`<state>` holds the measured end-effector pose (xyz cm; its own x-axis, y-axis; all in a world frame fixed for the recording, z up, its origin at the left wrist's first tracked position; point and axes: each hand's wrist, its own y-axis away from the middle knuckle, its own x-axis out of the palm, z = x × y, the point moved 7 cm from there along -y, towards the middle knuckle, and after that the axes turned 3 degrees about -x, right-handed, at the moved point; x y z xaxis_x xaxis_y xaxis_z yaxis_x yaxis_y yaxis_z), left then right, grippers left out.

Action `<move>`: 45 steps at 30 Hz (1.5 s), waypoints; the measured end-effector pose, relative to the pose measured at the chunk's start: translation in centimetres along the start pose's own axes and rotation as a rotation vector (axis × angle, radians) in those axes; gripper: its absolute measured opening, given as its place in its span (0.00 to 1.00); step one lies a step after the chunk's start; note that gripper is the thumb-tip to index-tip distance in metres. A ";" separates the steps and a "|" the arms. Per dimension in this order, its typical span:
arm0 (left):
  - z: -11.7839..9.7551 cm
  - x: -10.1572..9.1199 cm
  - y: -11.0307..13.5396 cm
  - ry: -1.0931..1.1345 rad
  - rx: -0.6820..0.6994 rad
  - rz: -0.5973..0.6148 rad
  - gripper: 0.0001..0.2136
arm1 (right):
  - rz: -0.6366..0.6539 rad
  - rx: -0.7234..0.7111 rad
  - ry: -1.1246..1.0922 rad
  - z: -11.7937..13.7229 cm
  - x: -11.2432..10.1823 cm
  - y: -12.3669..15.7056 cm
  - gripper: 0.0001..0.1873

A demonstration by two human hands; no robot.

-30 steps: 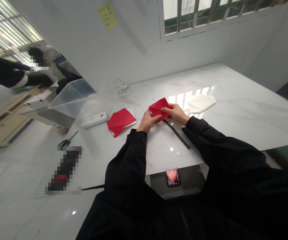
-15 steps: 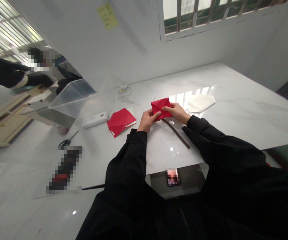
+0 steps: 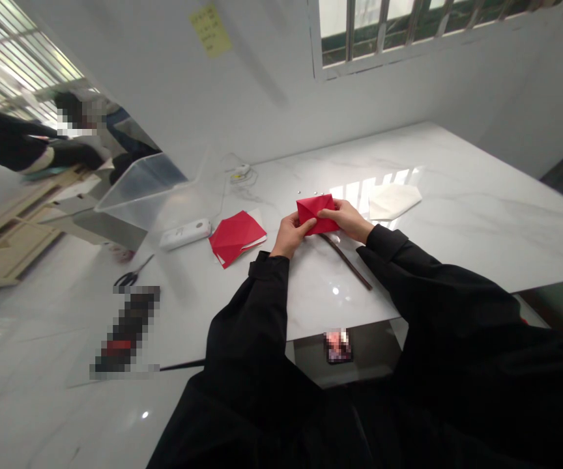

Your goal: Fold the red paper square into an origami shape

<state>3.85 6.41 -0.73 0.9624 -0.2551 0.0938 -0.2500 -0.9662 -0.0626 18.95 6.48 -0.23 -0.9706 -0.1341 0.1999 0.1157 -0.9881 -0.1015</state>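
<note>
Single head-worn view; faces forward, down; close above hands (image 3: 347, 220)

Folded red paper (image 3: 317, 215) was matt, smooth; worktop (image 3: 481, 189) glossy white marble; bin (image 3: 139, 194) clear plastic; sleeves (image 3: 438, 293) matt black cloth.

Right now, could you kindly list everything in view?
folded paper: one, red, between hands
paper pile: one, red, left of hands
paper sheet: one, white, right of hands
plastic bin: one, clear, far left
small device: one, white, beside the bin
strip: one, dark brown, below hands
scissors: one pair, black, far left
table: one, white marble, under the hands
sticky note: one, yellow, on the wall
window: one, barred, on the wall
co-worker: one, dark clothes, far left
left hand: one, bare, on the paper
right hand: one, bare, on the paper
</note>
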 end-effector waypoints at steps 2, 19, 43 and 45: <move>0.0 0.0 0.0 -0.005 -0.002 0.009 0.24 | 0.002 0.019 -0.030 -0.3 0.0 0.0 0.11; 0.4 -0.4 -0.2 -0.016 -0.018 -0.027 0.25 | 0.003 0.004 -0.082 -1.2 -0.4 -0.5 0.21; 0.4 -0.8 0.0 -0.014 -0.059 -0.065 0.28 | 0.022 0.015 -0.101 -1.5 -0.2 -0.4 0.16; 0.4 -0.8 0.0 -0.019 -0.054 -0.063 0.28 | 0.024 0.022 -0.106 -1.6 -0.2 -0.5 0.16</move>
<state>3.11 6.65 -1.22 0.9781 -0.1933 0.0774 -0.1936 -0.9811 -0.0031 18.72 7.12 -1.77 -0.9398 -0.1640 0.2999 0.1446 -0.9858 -0.0859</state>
